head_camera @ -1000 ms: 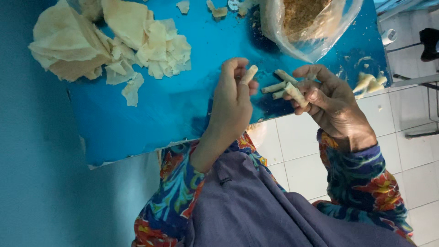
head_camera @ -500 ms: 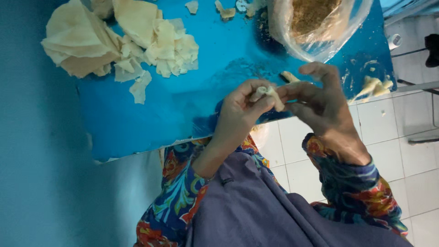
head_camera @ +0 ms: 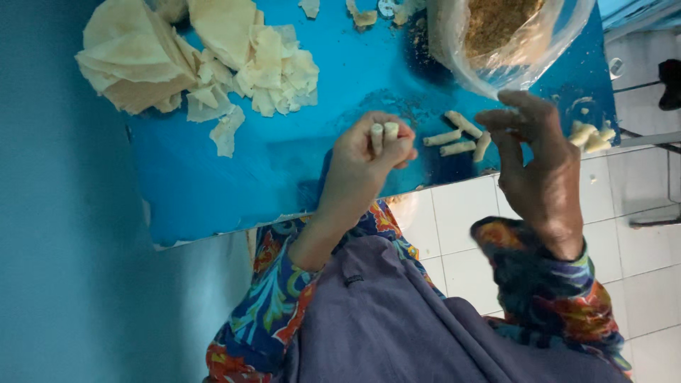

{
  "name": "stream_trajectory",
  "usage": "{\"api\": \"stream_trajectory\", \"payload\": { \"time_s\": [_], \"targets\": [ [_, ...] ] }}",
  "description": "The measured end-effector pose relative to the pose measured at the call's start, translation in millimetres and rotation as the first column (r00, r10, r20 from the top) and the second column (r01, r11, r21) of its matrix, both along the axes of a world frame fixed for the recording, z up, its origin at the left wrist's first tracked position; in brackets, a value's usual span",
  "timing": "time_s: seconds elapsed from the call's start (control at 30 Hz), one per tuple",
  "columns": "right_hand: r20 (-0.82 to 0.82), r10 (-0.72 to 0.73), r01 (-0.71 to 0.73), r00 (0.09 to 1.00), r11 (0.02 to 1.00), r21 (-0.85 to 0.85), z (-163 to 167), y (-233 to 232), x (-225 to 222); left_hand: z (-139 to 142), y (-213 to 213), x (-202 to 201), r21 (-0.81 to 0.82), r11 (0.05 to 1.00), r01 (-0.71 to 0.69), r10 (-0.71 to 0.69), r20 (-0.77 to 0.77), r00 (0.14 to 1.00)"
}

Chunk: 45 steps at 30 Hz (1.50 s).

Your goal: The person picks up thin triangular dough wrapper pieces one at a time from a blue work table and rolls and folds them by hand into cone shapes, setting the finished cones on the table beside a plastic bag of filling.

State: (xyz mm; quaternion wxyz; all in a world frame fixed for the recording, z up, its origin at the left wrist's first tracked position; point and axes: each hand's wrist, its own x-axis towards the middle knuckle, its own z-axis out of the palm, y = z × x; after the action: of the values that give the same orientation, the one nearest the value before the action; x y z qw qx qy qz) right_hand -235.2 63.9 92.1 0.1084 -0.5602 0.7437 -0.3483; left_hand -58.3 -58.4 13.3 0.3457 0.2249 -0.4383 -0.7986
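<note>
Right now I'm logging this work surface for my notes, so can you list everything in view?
blue table: one, blue, across the upper frame
wrapper sheets: a stack, pale cream, upper left of the table
torn wrapper pieces: a heap, pale cream, right of the stack
plastic bag of brown filling: one, clear, top right
finished rolls: four, pale, between the hands
more rolls: a few, pale, table's right edge
tiled floor: white, below the table
left hand: its grip shut on two small rolls
right hand: fingers spread, holding nothing, at the bag's lower edge
</note>
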Motion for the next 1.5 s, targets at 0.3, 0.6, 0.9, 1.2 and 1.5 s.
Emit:
{"api": "stream_trajectory", "payload": {
  "time_s": [0.3, 0.6, 0.9, 1.2, 1.5],
  "targets": [
    [-0.199, 0.055, -0.046, 0.978, 0.998, 0.051, -11.5, 8.7, -9.4, 2.5, 8.3, -64.8, -0.888, 0.442, 0.128, 0.387, 0.318, 0.865],
    [-0.145, -0.029, 0.022, 0.989, 0.998, -0.050, -21.1, 2.9, -5.5, 16.0, 7.1, -42.4, -0.864, 0.488, 0.123, 0.385, 0.340, 0.858],
    [-0.374, 0.053, -0.106, 0.926, 0.987, -0.122, -38.6, -23.7, -0.7, 7.6, -18.1, 16.8, 0.097, 0.994, 0.052, -0.048, -0.051, 0.998],
    [0.704, -0.008, 0.053, 0.710, 0.998, -0.042, -26.0, -12.0, 14.7, 1.5, 27.6, -5.2, 0.247, 0.968, -0.043, 0.083, -0.152, 0.985],
    [0.846, 0.203, 0.039, 0.493, 0.966, -0.255, -45.8, -0.8, 74.3, 7.9, 79.1, -11.4, 0.154, 0.974, -0.169, 0.196, -0.188, 0.962]
  ]
}}
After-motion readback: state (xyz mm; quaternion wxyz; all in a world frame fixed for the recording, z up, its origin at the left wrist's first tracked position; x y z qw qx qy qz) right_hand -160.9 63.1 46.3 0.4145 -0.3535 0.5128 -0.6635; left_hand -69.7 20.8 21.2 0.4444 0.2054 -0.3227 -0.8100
